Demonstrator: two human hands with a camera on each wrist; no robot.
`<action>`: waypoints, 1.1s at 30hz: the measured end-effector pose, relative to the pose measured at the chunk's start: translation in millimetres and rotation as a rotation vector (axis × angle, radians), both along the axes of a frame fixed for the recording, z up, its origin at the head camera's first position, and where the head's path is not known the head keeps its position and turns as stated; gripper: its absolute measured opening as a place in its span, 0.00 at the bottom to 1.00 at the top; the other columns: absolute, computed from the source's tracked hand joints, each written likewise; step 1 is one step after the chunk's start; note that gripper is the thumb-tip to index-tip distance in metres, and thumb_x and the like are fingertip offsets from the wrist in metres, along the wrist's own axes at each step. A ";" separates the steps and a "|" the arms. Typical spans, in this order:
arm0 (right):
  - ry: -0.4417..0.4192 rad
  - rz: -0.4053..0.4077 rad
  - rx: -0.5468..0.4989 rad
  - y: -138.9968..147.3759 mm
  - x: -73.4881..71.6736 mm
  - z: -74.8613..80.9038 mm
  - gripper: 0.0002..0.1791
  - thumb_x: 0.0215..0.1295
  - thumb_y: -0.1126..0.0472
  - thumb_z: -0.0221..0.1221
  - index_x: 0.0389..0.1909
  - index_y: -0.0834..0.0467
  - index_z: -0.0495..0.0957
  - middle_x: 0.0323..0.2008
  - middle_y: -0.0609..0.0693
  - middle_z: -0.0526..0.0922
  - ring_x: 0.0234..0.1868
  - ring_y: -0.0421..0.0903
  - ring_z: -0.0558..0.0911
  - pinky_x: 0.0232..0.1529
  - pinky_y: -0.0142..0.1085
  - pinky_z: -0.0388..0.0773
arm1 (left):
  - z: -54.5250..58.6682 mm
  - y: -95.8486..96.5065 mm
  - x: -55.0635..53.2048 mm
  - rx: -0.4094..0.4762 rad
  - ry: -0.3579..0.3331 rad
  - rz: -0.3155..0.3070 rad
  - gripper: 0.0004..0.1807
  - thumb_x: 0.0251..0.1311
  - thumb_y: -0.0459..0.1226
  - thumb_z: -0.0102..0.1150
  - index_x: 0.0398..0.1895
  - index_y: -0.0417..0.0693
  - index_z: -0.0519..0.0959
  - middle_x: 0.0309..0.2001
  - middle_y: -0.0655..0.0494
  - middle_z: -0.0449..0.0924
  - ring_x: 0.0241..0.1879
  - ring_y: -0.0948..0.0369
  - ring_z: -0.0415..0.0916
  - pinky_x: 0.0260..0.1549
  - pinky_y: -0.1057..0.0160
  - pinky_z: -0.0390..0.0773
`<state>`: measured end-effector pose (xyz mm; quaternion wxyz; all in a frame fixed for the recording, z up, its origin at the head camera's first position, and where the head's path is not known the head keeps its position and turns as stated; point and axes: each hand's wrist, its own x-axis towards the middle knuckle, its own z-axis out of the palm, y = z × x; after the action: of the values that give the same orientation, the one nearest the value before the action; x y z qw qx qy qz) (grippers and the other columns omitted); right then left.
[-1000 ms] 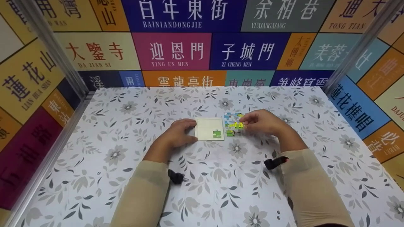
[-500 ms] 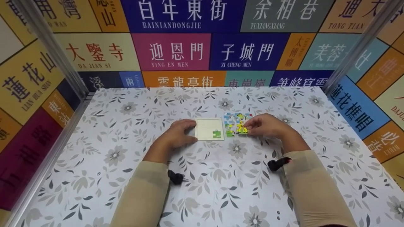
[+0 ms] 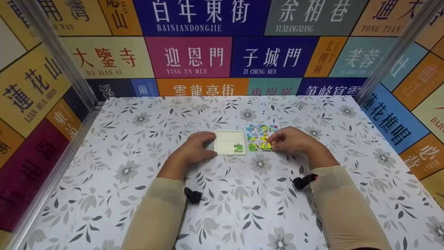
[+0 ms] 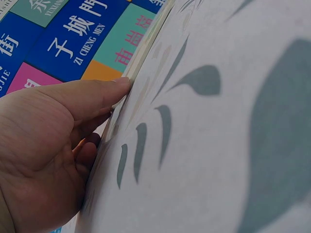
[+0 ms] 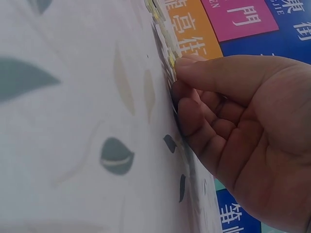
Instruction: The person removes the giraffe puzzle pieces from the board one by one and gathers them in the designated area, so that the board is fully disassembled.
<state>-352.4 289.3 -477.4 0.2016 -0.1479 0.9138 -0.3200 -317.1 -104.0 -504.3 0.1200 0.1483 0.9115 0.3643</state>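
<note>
A small cream puzzle tray [image 3: 226, 140] lies flat mid-table, with one green jigsaw piece [image 3: 238, 148] in its near right corner. My left hand [image 3: 196, 147] holds the tray's left side, fingers at the far corner and thumb at the near one; its thumb [image 4: 104, 93] also shows along the edge in the left wrist view. Right of the tray lies a patch of blue, yellow and green jigsaw pieces [image 3: 252, 130]. At its near right corner my right hand [image 3: 290, 139] pinches a yellow jigsaw piece [image 3: 266, 146], low over the table. Its thumb tip [image 5: 187, 68] hides part of that piece.
A flowered white cloth [image 3: 242, 194] covers the table. Printed panels [image 3: 189, 57] stand along the back and sides, with metal posts [image 3: 66, 52] at the corners. A black wrist camera [image 3: 193, 195] juts from the left sleeve, another [image 3: 304, 181] from the right.
My right hand has drawn the yellow piece from the middle of the patch toward me, to its near right corner. The left hand and the tray have stayed put.
</note>
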 end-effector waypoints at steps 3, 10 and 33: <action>0.000 -0.004 0.001 -0.5 0.1 -0.9 0.16 0.69 0.60 0.70 0.57 0.55 0.88 0.47 0.52 0.89 0.44 0.41 0.84 0.48 0.33 0.81 | -0.4 0.0 -0.1 0.004 -0.003 0.006 0.39 0.63 0.43 0.74 0.78 0.52 0.73 0.82 0.59 0.65 0.87 0.50 0.50 0.87 0.49 0.48; 0.018 -0.010 -0.018 -1.3 0.6 -2.3 0.17 0.69 0.60 0.70 0.57 0.57 0.88 0.46 0.52 0.90 0.44 0.40 0.84 0.47 0.31 0.81 | 0.1 0.5 0.1 0.002 -0.004 0.010 0.39 0.63 0.42 0.74 0.78 0.53 0.73 0.82 0.59 0.66 0.87 0.49 0.50 0.87 0.49 0.48; -0.013 0.006 -0.057 -58.1 3.5 15.1 0.20 0.67 0.56 0.72 0.59 0.53 0.87 0.48 0.52 0.89 0.41 0.45 0.85 0.40 0.36 0.83 | 3.5 1.8 2.1 0.001 -0.019 0.022 0.39 0.63 0.42 0.74 0.78 0.53 0.73 0.82 0.60 0.66 0.86 0.51 0.51 0.87 0.49 0.49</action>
<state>-349.0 231.2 -462.3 0.2043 -0.1543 0.9025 -0.3463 -315.1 -102.2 -500.8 0.1244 0.1348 0.9118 0.3674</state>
